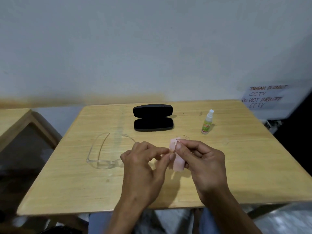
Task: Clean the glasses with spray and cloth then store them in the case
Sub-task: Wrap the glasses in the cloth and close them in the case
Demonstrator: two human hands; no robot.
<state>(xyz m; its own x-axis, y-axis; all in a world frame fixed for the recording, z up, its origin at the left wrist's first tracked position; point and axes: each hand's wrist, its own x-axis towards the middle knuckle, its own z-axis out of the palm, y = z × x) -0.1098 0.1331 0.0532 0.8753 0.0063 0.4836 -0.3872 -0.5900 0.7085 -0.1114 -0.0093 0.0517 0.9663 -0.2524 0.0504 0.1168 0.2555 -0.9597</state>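
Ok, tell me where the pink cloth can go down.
Bare wood lies near the wooden table's front edge and right of the green spray bottle. It is crowded between the clear glasses, open black case and both hands.

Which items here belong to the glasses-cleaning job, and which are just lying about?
Job:
clear-framed glasses
pink cloth, pinched by both hands
spray bottle
open black case

Lying about:
handwritten CCTV sign
second table
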